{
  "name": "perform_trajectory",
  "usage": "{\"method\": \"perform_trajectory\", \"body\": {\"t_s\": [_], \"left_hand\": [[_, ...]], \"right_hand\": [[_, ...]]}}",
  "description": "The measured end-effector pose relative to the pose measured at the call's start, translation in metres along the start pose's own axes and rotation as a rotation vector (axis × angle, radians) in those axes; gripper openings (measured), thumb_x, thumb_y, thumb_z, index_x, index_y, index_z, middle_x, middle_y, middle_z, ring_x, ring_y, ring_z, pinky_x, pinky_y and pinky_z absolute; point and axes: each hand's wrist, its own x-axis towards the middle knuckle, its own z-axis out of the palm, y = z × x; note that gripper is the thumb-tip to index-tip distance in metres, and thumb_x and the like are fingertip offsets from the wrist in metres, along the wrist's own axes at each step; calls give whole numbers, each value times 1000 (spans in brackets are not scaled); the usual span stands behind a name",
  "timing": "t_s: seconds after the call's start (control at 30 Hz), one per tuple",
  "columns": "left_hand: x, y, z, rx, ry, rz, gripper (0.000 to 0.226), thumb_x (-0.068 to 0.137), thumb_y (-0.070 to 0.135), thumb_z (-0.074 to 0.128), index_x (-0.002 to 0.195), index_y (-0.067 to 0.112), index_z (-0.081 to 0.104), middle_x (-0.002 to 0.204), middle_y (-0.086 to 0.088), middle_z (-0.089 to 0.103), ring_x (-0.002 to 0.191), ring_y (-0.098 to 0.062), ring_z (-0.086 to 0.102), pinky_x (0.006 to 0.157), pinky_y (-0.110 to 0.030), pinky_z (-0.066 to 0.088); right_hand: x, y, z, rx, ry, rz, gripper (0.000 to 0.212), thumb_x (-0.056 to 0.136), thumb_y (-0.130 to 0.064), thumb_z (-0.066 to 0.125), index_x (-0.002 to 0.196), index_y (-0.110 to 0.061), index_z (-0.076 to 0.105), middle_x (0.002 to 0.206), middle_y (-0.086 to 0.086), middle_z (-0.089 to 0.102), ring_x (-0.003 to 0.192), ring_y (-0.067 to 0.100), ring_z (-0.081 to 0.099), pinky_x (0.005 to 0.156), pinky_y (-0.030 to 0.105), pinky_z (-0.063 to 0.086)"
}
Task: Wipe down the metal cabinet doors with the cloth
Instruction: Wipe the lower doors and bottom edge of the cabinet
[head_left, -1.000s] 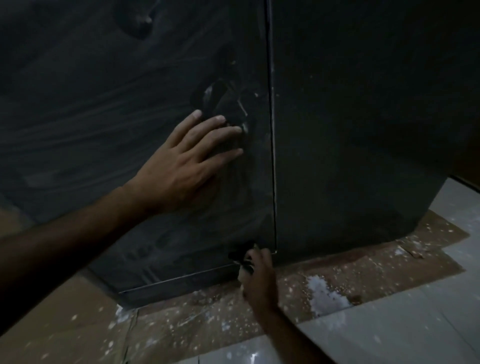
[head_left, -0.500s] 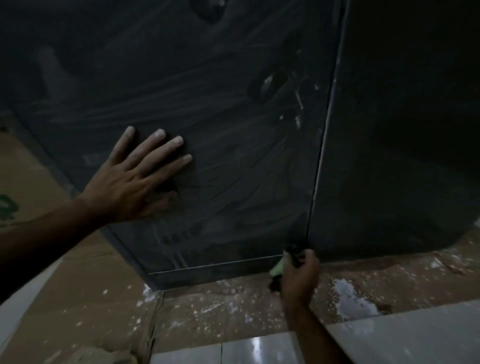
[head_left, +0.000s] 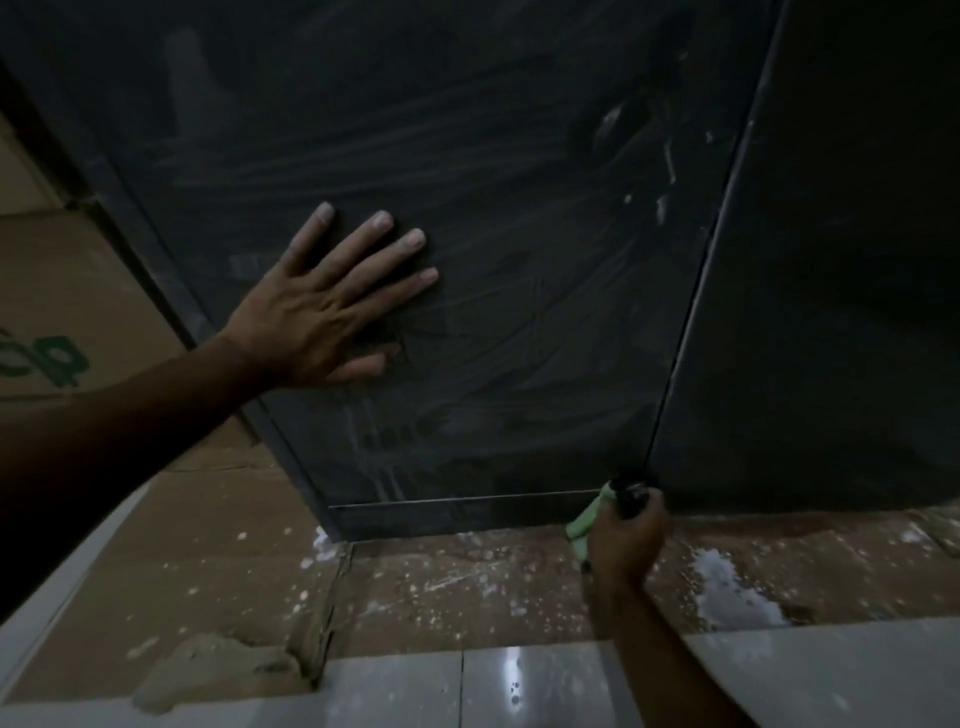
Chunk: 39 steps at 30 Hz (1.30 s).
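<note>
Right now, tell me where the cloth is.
The green cloth is low and right of centre, bunched in the right hand at the bottom of the door seam.

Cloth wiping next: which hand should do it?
Right. The right hand already holds the green cloth at the bottom of the door. The left hand is flat on it, empty.

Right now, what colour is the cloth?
Light green; the cloth shows in the head view, bunched in the right hand.

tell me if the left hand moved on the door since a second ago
Yes. The left hand slid left across the left door, away from the seam between the doors.
</note>
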Motion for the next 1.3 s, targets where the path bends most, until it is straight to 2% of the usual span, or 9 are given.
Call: {"method": "perform_trajectory", "body": {"t_s": [0.17,0.27,0.5,0.6,0.73,0.9,1.07,1.17,1.3], "left_hand": [[2,-2,2,19,12,5,76,104,61,39,166,19,25,174,-12,15,160,-35,14,128,-58,-1],[1,1,4,26,38,-8,78,102,62,40,165,19,27,173,-11,18,161,-34,13,129,-57,-1],[1,-1,0,-18,0,18,79,102,60,39,167,21,20,174,-12,15,160,-35,11,128,-55,-6],[2,-2,-1,-7,-9,17,81,101,61,41,167,21,18,174,-12,13,161,-34,10,128,-55,-7],[2,-2,-2,-7,1,15,81,101,60,44,167,20,18,174,-11,13,161,-32,7,129,-54,-7],[2,-3,-4,-5,6,16,82,101,59,45,167,21,16,175,-10,11,161,-30,5,129,-52,-8],[3,-1,-5,-34,-7,1,82,101,58,45,168,22,14,175,-9,10,161,-30,4,129,-52,-10],[2,2,-5,-42,5,-8,83,101,57,47,168,21,14,175,-9,11,161,-31,6,129,-53,-8],[1,-2,-4,-42,1,-5,83,101,55,51,168,22,13,175,-10,10,161,-31,6,129,-54,-4]], "right_hand": [[-74,-8,51,-215,-307,-191,28,88,-28,72,99,-43,51,106,-11,59,95,10,63,79,37,60],[-85,-9,71,-174,-529,-109,25,87,-22,76,97,-36,59,104,-13,65,96,9,66,82,38,61],[-57,-8,37,12,-115,48,35,94,-23,69,125,-30,55,117,-8,63,105,14,65,89,40,60],[-91,-9,72,-24,-336,-13,23,90,-44,66,110,-42,55,108,-11,67,97,8,68,81,41,63],[-105,-19,73,28,-551,47,21,92,-26,74,102,-39,62,101,-10,70,95,10,69,82,42,62],[-61,-25,39,81,-61,132,32,96,-21,68,126,-18,58,112,3,68,102,25,67,86,41,56],[-135,-30,87,36,-485,37,37,96,-23,67,117,-47,48,118,-11,62,109,11,65,94,37,59],[-162,-25,122,-1,-767,63,55,97,-15,67,146,-30,45,142,-5,53,133,17,53,110,30,45],[-127,-17,100,130,-495,175,39,95,-9,69,126,-28,58,129,3,65,117,24,65,88,35,59]]}}
